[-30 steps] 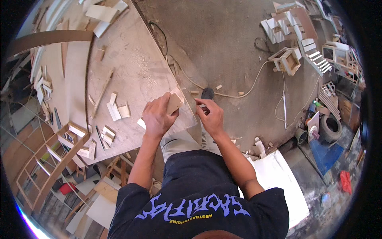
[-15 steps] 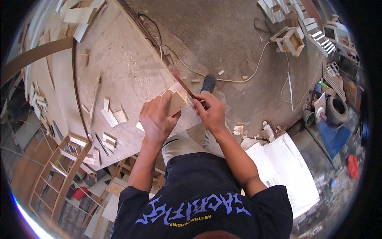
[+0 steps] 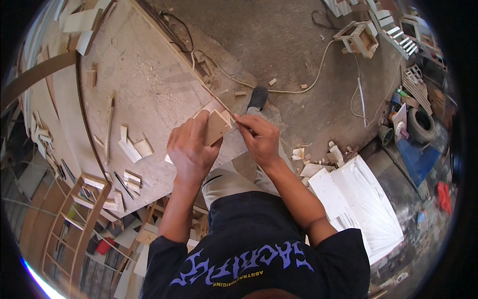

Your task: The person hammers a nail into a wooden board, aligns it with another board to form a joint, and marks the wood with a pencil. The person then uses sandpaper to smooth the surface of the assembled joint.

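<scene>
Bucket [image 3: 385, 135], dk gray, mid-R frame, contents unclear. Wood blk [image 3: 216, 130], tan, flat-faced: L hand [image 3: 190, 145] gripping; R hand [image 3: 261, 138] hold unclear.

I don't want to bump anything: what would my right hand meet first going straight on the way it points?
Probably the wooden piece in your left hand, just beyond your right hand; depth is unclear, so the edge of the table might come first.

The black, short-sleeved fabric T-shirt [image 3: 239, 224] bears jagged purple lettering [image 3: 257, 260] and a smaller yellow printed line [image 3: 239, 279]. Pale grey trousers [image 3: 229, 185] show a dark streak [image 3: 214, 178]; dark rounded footwear [image 3: 259, 94] shows too.
</scene>
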A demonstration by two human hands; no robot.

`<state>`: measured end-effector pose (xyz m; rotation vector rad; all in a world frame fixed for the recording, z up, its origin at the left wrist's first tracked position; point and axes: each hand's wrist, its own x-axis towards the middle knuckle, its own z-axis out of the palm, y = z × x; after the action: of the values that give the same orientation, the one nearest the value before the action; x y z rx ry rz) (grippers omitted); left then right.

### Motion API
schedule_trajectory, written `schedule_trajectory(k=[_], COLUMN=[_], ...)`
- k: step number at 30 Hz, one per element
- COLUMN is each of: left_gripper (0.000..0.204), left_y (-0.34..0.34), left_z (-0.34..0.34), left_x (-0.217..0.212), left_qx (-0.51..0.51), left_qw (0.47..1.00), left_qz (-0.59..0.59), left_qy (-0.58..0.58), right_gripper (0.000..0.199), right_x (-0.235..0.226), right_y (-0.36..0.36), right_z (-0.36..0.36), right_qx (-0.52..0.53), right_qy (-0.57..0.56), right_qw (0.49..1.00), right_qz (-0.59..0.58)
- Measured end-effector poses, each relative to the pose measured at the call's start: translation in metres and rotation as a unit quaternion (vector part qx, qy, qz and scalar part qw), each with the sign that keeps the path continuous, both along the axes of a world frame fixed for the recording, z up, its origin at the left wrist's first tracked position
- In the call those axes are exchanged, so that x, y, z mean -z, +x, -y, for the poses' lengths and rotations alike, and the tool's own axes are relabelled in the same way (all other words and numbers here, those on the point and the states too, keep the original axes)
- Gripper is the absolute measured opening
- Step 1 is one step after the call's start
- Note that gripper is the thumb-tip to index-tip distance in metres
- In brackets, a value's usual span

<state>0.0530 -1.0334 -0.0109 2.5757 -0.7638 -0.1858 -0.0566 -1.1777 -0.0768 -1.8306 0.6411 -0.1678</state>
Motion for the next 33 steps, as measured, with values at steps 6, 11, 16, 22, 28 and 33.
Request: schedule_trajectory(k=[6,11,16,22,28,33], left_gripper=[0.062,0.06,0.061,0.061,0.06,0.059], left_y=[0.001,0.002,0.002,0.002,0.002,0.003], left_z=[0.0,0.002,0.002,0.002,0.003,0.002], left_x=[0.002,0.002,0.001,0.001,0.0,0.001], left_qx=[-0.002,-0.008,-0.012,-0.011,-0.014,-0.011], left_qw=[1.0,1.0,1.0,1.0,1.0,1.0], left_qz=[0.011,0.007,-0.005,-0.004,-0.01,-0.009], left_qy=[-0.023,-0.016,-0.017,-0.022,-0.025,-0.021], right_gripper=[0.021,0.02,0.021,0.021,0.014,0.015], right_x=[0.003,0.003,0.006,0.0,-0.002,0.005], right_y=[0.001,0.004,0.0,0.012,0.008,0.004], right_z=[-0.002,0.002,-0.002,-0.002,-0.003,-0.004], right_qx=[0.007,0.003,0.017,0.025,0.03,-0.003], right_qy=[0.024,0.061,0.069,0.077,0.027,-0.043], right_qw=[1.0,0.998,0.997,0.996,0.998,0.999], right_qz=[0.005,-0.03,-0.025,-0.037,-0.057,-0.005])
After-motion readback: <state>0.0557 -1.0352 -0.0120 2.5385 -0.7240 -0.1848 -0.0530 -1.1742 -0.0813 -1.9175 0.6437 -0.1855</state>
